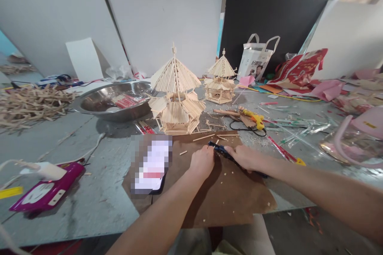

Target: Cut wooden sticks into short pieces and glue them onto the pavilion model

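Note:
My right hand (243,157) is closed around dark blue cutters (220,148), whose head points left over a brown sheet (227,203). My left hand (203,161) is in a pinch right by the cutters' jaws. A thin wooden stick (216,143) shows at its fingertips, mostly hidden. Loose sticks (204,137) and small offcuts lie on the sheet around both hands. Just behind stands a tall pavilion model (176,107) built of wooden sticks, with a pointed roof. A smaller stick pavilion (221,81) is farther back to the right.
Left of the sheet lie a phone (152,165) with a blurred screen and a purple power strip (50,187). A steel basin (113,101) holds red packets, near a heap of sticks (32,101). A yellow glue gun (254,118) and plastic wrappers (308,131) are at right.

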Demonstrator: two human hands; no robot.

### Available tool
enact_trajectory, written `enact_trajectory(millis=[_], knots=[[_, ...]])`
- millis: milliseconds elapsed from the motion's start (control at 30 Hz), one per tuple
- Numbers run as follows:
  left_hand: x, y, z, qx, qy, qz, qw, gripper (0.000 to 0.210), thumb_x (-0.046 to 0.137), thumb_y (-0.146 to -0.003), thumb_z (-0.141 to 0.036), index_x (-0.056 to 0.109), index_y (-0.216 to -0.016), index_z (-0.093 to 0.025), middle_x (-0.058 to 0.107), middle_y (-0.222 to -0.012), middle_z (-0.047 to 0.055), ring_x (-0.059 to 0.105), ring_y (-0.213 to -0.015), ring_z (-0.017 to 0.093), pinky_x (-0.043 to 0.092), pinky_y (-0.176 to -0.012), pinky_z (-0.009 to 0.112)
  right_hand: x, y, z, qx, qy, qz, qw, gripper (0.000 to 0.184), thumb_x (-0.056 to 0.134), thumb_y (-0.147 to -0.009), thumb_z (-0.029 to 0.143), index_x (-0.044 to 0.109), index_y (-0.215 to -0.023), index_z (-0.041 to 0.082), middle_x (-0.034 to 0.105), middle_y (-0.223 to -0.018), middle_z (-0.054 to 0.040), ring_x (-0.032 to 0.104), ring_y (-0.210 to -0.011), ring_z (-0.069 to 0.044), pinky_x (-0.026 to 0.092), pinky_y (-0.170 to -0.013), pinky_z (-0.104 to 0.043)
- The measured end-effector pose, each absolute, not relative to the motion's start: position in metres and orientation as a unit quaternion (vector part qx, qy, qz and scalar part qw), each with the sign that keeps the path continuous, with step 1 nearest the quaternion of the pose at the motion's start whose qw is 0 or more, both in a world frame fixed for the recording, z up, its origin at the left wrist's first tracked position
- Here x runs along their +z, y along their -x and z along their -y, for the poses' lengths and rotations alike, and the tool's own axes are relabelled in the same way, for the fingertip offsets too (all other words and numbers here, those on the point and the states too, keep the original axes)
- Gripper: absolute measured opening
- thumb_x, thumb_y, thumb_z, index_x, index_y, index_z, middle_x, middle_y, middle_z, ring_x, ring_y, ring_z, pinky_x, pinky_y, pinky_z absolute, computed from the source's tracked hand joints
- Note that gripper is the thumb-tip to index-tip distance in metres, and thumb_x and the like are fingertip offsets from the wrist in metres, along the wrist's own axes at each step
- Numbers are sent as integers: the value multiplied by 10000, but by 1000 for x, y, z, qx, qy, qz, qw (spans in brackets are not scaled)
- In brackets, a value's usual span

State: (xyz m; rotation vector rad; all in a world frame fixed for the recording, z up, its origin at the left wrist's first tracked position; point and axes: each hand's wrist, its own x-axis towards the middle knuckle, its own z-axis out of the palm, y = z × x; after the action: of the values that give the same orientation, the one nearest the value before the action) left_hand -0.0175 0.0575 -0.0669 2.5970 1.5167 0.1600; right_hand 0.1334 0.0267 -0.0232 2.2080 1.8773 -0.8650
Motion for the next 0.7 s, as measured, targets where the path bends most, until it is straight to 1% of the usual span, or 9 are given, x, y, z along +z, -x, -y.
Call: enact_trajectory(millis=[100, 267, 400, 533, 600, 633, 700], knots=[[-68, 18, -58, 60, -862, -500, 60, 273, 260, -815, -170, 524, -882, -154, 585, -823, 100, 597, -738, 220, 442, -607, 320, -24, -134, -27, -283, -727, -623, 58, 813, 5, -783, 597, 614, -833, 61, 619, -564, -154, 592, -469, -180, 428, -566, -279], [-68, 18, -58, 60, -862, -500, 56, 276, 257, -810, -156, 524, -877, -155, 587, -818, 98, 598, -740, 221, 443, -605, 320, -24, -133, -26, -279, -729, -622, 56, 815, 6, -786, 596, 619, -790, 59, 616, -555, -160, 604, -504, -192, 428, -589, -281], [-69, 17, -58, 63, -862, -501, 46, 271, 258, -812, -166, 524, -865, -155, 587, -806, 95, 601, -727, 221, 446, -591, 317, -25, -134, -26, -286, -726, -624, 47, 836, 0, -776, 611, 618, -791, 48, 611, -544, -154, 593, -470, -183, 426, -564, -272], [-68, 17, -57, 63, -856, -511, 47, 260, 266, -809, -167, 516, -881, -160, 583, -802, 82, 598, -719, 207, 447, -589, 310, -28, -137, -28, -303, -720, -622, 47, 854, 3, -763, 628, 627, -723, 46, 596, -512, -147, 572, -434, -183, 426, -561, -286], [-67, 16, -54, 83, -850, -518, 43, 255, 285, -801, -167, 503, -933, -160, 576, -857, 85, 591, -734, 196, 448, -605, 306, -31, -139, -29, -306, -719, -622, 45, 853, -1, -764, 625, 629, -687, 54, 582, -485, -140, 564, -431, -189, 426, -566, -297], [-66, 16, -53, 108, -851, -513, 31, 268, 295, -798, -168, 490, -982, -158, 565, -927, 97, 583, -784, 197, 448, -638, 310, -32, -139, -29, -305, -718, -624, 43, 848, -2, -767, 619, 630, -677, 61, 575, -473, -134, 563, -437, -192, 425, -573, -303], [-65, 15, -49, 170, -868, -467, -13, 342, 312, -791, -165, 437, -1110, -151, 493, -1124, 126, 522, -967, 214, 426, -758, 331, -37, -141, -30, -295, -716, -632, 33, 813, 15, -783, 601, 635, -683, 84, 564, -450, -112, 559, -445, -192, 421, -583, -309]])
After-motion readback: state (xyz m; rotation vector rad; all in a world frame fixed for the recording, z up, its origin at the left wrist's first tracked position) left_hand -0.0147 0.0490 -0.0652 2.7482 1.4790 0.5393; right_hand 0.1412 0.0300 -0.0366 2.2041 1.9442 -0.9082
